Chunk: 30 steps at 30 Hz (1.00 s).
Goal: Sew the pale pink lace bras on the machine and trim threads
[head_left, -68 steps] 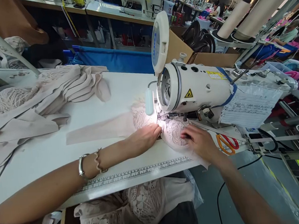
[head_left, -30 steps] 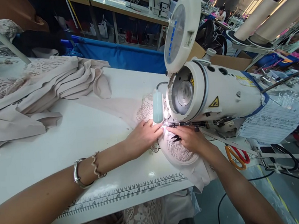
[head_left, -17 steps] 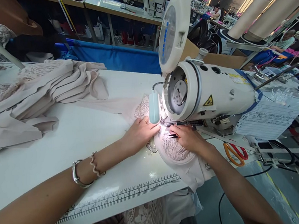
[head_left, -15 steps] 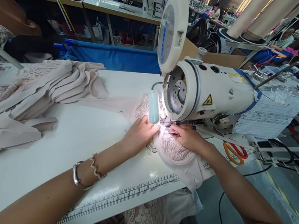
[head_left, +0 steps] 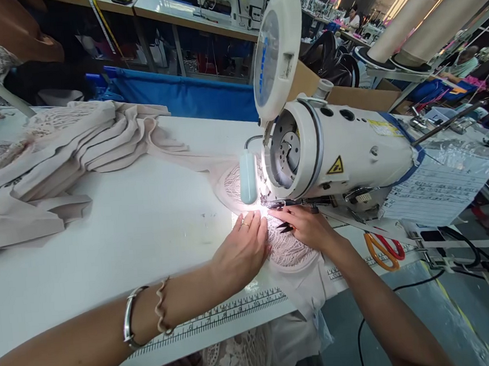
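Left hand [head_left: 243, 251] lies flat, fingers spread in a released grip, pressing the lace piece [head_left: 290, 250] onto the worktop [head_left: 146, 224] just before the sewing machine [head_left: 331, 153]. Right hand [head_left: 309, 228] rests on the lace at the needle, its grip grasping small snips [head_left: 284, 225]. Orange scissors [head_left: 380, 249] lie right; folded fabric [head_left: 56, 158] far left.

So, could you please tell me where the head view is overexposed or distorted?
Head view: the white sewing machine's small lamp blows out the beige lace fabric at the needle, washing out the left hand fingertips; the right hand beside it stays readable; wide-angle distortion bends the printed ruler strip and the white table edge.
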{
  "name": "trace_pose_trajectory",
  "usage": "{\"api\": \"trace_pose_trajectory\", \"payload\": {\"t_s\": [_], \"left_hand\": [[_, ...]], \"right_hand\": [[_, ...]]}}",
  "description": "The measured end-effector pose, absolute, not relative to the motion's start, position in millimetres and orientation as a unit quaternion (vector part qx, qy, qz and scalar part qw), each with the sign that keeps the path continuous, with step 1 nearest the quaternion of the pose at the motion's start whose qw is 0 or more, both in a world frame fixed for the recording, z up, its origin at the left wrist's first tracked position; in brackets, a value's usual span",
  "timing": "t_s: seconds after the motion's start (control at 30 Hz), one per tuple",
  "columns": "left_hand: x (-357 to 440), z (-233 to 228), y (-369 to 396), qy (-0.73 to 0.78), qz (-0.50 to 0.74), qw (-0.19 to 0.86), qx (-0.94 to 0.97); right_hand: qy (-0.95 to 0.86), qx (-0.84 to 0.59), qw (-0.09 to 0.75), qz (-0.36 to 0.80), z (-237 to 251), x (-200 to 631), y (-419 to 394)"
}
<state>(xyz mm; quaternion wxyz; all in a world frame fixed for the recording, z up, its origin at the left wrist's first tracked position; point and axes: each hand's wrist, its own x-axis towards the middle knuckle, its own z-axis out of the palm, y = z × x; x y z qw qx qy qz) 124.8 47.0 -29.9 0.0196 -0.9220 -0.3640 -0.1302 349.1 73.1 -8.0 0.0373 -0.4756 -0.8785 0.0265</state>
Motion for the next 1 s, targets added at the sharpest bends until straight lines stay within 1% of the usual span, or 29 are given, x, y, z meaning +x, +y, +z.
{"api": "trace_pose_trajectory", "payload": {"t_s": [0.13,0.4,0.53,0.7,0.77,0.87,0.93,1.0], "left_hand": [[118,-35,56,-0.333,-0.17,0.021,-0.927],[101,-32,77,-0.279,-0.197,0.024,-0.939],[94,-27,89,-0.254,-0.198,-0.005,-0.947],[82,-19,107,-0.231,-0.171,-0.058,-0.956],[77,-17,114,-0.23,-0.158,-0.063,-0.958],[79,-13,115,-0.249,-0.15,-0.038,-0.956],[88,-11,106,-0.276,-0.163,-0.021,-0.947],[100,-12,91,-0.29,-0.197,-0.038,-0.936]], "right_hand": [[-0.882,-0.47,0.033,0.016,-7,345,74],[-0.886,-0.454,0.081,0.036,-17,346,76],[-0.885,-0.457,0.086,0.031,-23,346,77],[-0.886,-0.456,0.081,0.009,-17,342,76],[-0.885,-0.459,0.076,0.006,-14,339,74],[-0.882,-0.463,0.086,0.003,-12,335,73],[-0.883,-0.46,0.097,0.001,-12,332,73],[-0.882,-0.457,0.111,0.005,-14,332,72]]}}
